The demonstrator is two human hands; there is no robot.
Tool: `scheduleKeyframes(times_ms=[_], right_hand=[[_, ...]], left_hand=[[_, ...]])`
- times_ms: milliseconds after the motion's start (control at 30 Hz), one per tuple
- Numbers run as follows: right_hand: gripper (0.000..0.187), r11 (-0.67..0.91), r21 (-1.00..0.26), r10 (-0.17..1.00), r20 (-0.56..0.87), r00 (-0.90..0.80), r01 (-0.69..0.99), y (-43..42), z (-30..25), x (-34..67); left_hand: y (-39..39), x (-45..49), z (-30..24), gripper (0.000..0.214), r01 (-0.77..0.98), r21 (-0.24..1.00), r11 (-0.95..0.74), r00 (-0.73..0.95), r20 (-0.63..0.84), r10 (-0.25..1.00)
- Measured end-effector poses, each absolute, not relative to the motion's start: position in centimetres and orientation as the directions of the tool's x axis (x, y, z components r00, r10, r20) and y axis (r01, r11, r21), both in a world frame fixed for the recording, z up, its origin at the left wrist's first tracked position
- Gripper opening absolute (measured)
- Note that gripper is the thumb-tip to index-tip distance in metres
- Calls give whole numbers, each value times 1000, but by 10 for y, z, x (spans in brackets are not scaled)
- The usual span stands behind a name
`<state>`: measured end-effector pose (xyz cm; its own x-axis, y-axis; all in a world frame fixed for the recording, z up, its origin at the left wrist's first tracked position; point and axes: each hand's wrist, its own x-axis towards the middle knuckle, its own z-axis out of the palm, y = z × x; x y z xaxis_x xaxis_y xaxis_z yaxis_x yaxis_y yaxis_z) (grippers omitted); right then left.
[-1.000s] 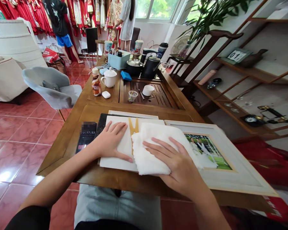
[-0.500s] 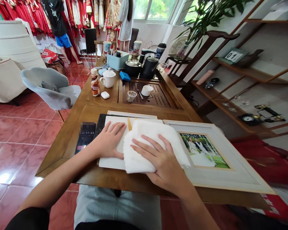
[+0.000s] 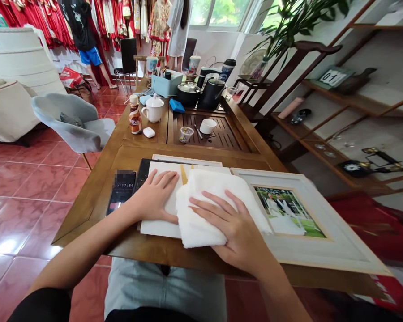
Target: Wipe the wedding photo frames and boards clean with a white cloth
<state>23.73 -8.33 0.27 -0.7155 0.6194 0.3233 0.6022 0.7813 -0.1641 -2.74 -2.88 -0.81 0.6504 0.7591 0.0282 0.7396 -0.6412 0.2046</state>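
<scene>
My right hand lies flat with fingers spread on a folded white cloth, pressing it onto a white card or album cover that has a gold mark on it. My left hand rests flat and open on the left part of that cover, holding it down. Right of the cloth lies a white picture frame with a wedding photo in it. A black phone lies just left of my left hand. All of this sits on a wooden table.
Farther along the table are a coffee bottle, a white teapot, a small white cup on a slatted tea tray, black kettles and a blue box. A grey chair stands left. Shelves rise at right. Two people stand by red garments at the back.
My right hand slid the white cloth leftward across the cover, uncovering more of the photo frame, then shifted it slightly back right. My left hand stayed in place.
</scene>
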Motion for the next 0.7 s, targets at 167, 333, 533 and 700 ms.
scheduleKeyframes(times_ms=[167,333,533,700], right_hand=[[56,713,-153,687,348,-638,684,-83,-3,255],[61,703,-168,696,364,-619,691,-85,-5,255],[64,772,-194,630,364,-686,606,-89,1,235],[68,825,-206,565,342,-751,527,-94,2,212]], left_hand=[[-30,-27,-7,118,733,249,-633,640,60,766],[-29,-28,-8,117,733,238,-637,640,73,764],[-27,-29,-11,114,726,210,-655,660,53,749],[-29,-28,-7,84,740,168,-651,657,24,753]])
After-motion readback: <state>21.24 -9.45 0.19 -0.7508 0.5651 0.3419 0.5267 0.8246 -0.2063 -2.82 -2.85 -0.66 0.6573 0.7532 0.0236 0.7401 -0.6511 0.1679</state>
